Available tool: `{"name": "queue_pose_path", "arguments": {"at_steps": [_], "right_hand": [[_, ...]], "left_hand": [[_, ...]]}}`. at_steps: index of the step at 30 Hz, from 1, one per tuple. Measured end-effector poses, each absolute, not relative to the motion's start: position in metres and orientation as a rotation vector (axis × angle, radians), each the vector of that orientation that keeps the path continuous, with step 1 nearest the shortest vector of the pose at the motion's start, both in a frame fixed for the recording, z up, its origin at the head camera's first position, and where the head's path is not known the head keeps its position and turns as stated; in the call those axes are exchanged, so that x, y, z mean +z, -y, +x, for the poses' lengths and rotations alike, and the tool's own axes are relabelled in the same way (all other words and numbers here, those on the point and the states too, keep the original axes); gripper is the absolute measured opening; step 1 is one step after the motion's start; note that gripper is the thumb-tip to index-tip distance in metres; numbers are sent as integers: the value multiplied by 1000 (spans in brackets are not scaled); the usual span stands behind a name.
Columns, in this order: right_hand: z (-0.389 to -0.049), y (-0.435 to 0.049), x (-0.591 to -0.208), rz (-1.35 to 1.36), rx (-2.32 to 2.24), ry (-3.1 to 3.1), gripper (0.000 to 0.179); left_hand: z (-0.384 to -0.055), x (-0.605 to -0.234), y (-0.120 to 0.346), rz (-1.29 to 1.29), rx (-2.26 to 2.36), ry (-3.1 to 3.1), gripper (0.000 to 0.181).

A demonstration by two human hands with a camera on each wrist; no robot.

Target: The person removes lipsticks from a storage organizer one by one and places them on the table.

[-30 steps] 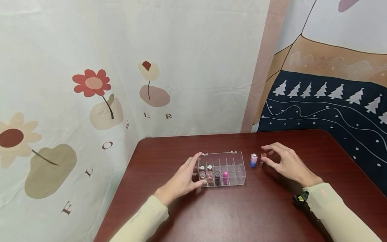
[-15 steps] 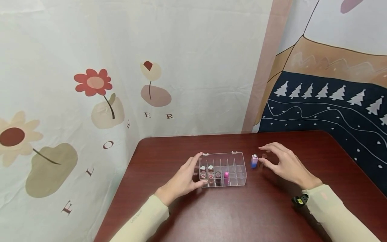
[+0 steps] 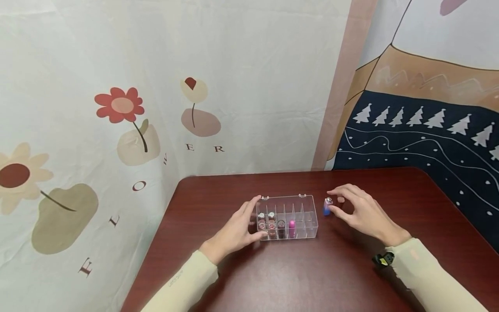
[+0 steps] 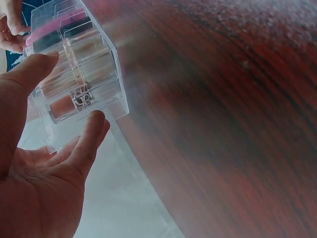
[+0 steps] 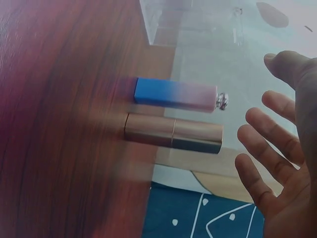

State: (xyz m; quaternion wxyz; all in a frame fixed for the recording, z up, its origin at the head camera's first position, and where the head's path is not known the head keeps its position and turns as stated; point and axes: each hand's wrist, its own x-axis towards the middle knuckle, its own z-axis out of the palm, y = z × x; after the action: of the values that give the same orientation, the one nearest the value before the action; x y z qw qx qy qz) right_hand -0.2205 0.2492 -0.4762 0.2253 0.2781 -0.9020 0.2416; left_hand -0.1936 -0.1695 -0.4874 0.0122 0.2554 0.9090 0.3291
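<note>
My left hand (image 3: pixel 234 229) grips the left end of a clear compartment box (image 3: pixel 315 223), thumb at the front edge and fingers toward the back corner. In its left part stand clear-bodied lip gloss tubes (image 4: pixel 62 106) with shiny tops, a dark tube (image 3: pixel 281 230) and a bright pink tube (image 3: pixel 292 229). To the right of the box, a blue-to-pink lipstick (image 5: pixel 173 93) with a silver knob stands upright on the table beside a bronze lipstick (image 5: pixel 173 133). My right hand (image 3: pixel 364 212) is parted around the blue-to-pink lipstick, holding nothing; it hides most of the bronze one in the head view.
The dark red wooden table (image 3: pixel 280 277) has rounded far corners. Behind it hang a pale flower-print curtain (image 3: pixel 253 86) and a navy tree-print cloth (image 3: pixel 421 134). A dark watch-like band (image 3: pixel 383 260) sits at the right wrist.
My right hand has shifted left from around the bronze lipstick to the blue-to-pink one, its fingers still parted. The left hand and the box have stayed in place.
</note>
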Motion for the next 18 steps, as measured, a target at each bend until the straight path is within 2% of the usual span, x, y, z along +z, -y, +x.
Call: {"name": "queue_pose_path", "arguments": {"at_steps": [18], "right_hand": [[-211,-229,-470,863,652,2472,50]], "left_hand": [[-193,-488,170,829,996,-2865,111]]}}
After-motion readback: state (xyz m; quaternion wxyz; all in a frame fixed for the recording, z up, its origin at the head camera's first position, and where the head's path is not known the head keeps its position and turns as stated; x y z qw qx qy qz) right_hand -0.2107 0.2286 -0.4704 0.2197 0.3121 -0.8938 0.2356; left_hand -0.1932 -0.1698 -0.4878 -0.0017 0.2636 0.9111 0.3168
